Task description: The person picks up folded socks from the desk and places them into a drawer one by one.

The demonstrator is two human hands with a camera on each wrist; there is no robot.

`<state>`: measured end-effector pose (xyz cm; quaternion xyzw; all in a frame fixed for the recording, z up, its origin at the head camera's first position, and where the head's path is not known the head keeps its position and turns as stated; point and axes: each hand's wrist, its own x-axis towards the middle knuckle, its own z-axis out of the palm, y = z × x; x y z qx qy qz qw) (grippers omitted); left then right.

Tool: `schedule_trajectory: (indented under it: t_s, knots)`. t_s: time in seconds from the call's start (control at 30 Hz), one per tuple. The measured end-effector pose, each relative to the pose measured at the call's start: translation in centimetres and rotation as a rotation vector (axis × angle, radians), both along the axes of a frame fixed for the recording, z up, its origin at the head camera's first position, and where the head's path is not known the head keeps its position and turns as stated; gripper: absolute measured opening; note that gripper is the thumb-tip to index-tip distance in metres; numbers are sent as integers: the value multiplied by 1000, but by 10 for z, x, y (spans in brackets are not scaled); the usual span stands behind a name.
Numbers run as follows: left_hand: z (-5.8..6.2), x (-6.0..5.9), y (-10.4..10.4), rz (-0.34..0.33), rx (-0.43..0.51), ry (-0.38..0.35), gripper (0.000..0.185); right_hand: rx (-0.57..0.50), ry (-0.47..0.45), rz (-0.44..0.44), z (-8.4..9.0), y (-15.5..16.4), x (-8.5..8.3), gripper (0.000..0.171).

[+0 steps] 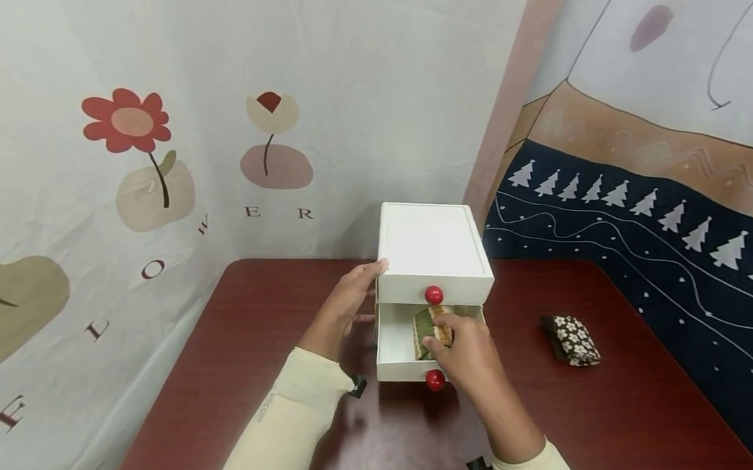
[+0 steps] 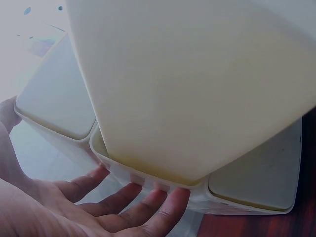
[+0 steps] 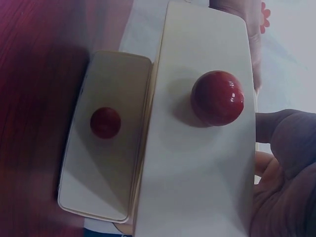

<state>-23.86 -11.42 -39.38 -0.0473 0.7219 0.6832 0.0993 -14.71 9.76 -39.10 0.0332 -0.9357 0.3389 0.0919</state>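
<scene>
Head view, green pouch [image 1: 428, 328] under right fingers [image 1: 443, 336]

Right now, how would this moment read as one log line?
left hand: steadies white two-drawer box | right hand: holds green folded cloth in open lower drawer | floral pouch: on table

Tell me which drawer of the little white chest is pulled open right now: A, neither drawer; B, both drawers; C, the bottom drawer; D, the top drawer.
C: in the head view the bottom drawer stands pulled out, with the right hand holding a green and tan striped pouch over it, while the top drawer sits flush under the chest's top.
</scene>
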Motion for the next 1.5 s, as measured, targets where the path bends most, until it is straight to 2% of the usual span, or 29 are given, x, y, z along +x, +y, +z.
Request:
schedule_trajectory:
  t_s: [0.1, 0.4, 0.73, 0.97, 1.07, 1.2, 1.33, 1.5]
  knots:
    - [0, 0, 0, -6, 10, -5, 75, 20, -16, 15, 1, -1, -1, 30]
    - [0, 1, 1, 3, -20, 2, 77, 226, -72, 2, 8, -2, 0, 33]
    - [-1, 0, 0, 15, -47, -1, 81, 271, -119, 44, 5, 2, 1, 30]
    - [0, 2, 1, 19, -56, 0, 80, 257, -136, 70, 5, 4, -2, 29]
    - [0, 2, 1, 20, -55, -2, 80, 305, -86, 68, 5, 5, 3, 26]
    - [0, 2, 1, 20, -58, -2, 80, 365, 32, 50, 8, 4, 14, 25]
    - [-1, 1, 1, 14, -56, -7, 81, 340, 131, 9, 9, 2, 27, 30]
    - [-1, -1, 1, 14, -45, -6, 81, 272, 303, -55, 2, -2, 42, 28]
